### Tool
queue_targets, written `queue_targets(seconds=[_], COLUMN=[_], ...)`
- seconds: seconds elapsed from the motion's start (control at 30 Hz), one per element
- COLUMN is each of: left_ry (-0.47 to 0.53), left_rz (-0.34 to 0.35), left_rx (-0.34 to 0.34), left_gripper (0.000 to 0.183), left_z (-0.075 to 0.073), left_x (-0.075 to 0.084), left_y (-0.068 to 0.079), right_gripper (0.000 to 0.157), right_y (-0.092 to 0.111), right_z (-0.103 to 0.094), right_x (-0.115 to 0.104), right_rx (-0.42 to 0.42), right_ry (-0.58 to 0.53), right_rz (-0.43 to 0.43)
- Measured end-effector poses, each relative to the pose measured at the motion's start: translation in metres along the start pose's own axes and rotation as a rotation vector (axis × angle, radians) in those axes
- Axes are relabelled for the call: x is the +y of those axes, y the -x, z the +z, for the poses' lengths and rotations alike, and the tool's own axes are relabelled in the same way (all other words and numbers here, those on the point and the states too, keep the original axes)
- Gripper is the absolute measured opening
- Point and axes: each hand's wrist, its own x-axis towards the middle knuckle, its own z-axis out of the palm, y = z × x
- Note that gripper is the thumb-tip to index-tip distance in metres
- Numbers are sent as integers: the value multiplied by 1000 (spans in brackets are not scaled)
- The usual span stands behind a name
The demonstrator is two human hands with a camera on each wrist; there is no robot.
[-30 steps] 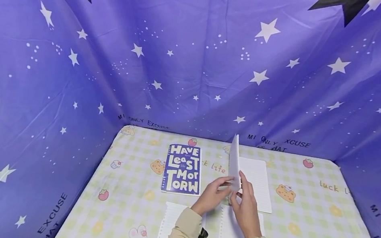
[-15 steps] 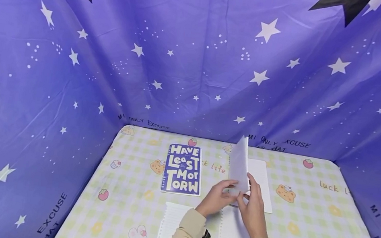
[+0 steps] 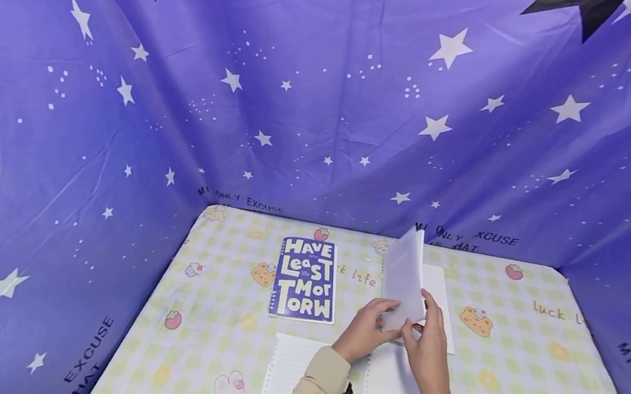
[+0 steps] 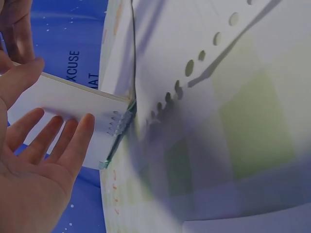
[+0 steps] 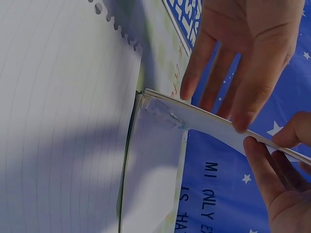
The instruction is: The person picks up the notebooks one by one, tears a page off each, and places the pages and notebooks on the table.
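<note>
A loose-leaf notebook lies opened, its right-hand part (image 3: 441, 295) flat on the table and a thick flap of its pages (image 3: 404, 273) standing nearly upright. My left hand (image 3: 368, 329) rests straight fingers against the flap's left face, with the thumb at the bottom edge. My right hand (image 3: 429, 347) pinches that flap near its lower right corner, thumb on one side and fingers on the other. In the left wrist view the ring binding (image 4: 119, 128) shows along the notebook's spine. Nearer my body, a loose punched sheet (image 3: 385, 388) lies partly under the right forearm.
A blue notebook (image 3: 306, 280) with large white lettering lies shut to the left. Another punched lined sheet (image 3: 287, 375) is partly under the left sleeve. A checked cloth (image 3: 512, 393) covers the table; a purple star-printed curtain (image 3: 336, 92) surrounds it.
Both hands have moved slightly right. The raised flap of pages, earlier seen almost edge-on, has swung rightward and now shows more of its left face.
</note>
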Motion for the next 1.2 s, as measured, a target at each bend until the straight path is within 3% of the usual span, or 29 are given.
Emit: queue_targets(seconds=[0.43, 0.73, 1.2], left_ry=[-73, -143, -323], left_rz=[-41, -28, 3], left_rx=[28, 28, -8], left_gripper=[49, 49, 46], left_z=[7, 10, 12], left_x=[-7, -10, -8], left_y=[-1, -2, -3], right_gripper=[67, 65, 64], right_y=[1, 1, 2], right_z=[-5, -11, -16], right_x=[3, 5, 16], right_rx=[26, 60, 131], right_ry=[19, -10, 57], right_rz=[36, 96, 188])
